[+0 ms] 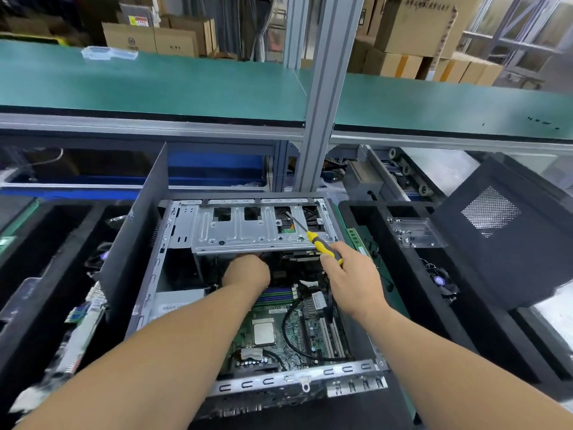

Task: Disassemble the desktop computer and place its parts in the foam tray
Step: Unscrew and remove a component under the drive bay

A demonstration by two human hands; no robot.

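Note:
The open desktop case (145, 293) lies in front of me, its green motherboard (288, 333) exposed. A silver drive cage (248, 231) spans the far end. My left hand (246, 273) reaches under the cage's near edge, fingers hidden beneath it. My right hand (350, 274) grips a yellow-and-black screwdriver (322, 246), whose shaft points up and left into a cage opening. Black foam trays sit on both sides: the left tray (34, 265) holds memory sticks and a card, the right tray (400, 274) holds a small fan and a clear plastic piece.
A dark case side panel (508, 231) leans over the right tray. Another dark panel (139, 243) stands upright left of the case. An aluminium post (319, 113) rises behind the case, under a green shelf (155, 85). Cardboard boxes are stacked at the back.

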